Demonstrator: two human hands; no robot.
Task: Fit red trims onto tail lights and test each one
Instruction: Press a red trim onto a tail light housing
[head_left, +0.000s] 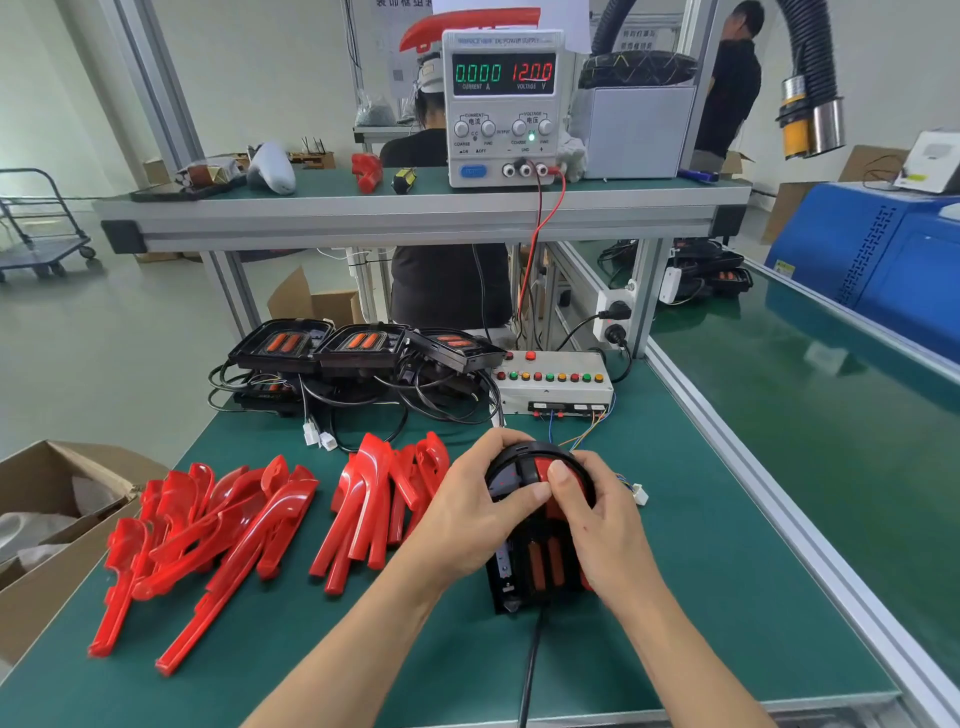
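Observation:
A black tail light (535, 566) with orange-red lenses lies on the green mat in front of me, its cable running toward the near edge. My left hand (467, 514) grips its rounded top from the left, thumb across the face. My right hand (597, 519) holds it from the right, its thumb pressing a red trim (545, 470) at the top of the light. Two heaps of loose red trims lie to the left, a larger heap (202, 540) and a smaller heap (384, 499). Several black tail lights (358, 345) with tangled cables sit stacked at the back.
A test box (553, 384) with coloured buttons stands behind my hands, wired to a power supply (501, 104) on the upper shelf reading 0.000 A and 12.00 V. An open cardboard box (47, 519) sits at the left edge. A loose white connector (640, 493) lies right of the light.

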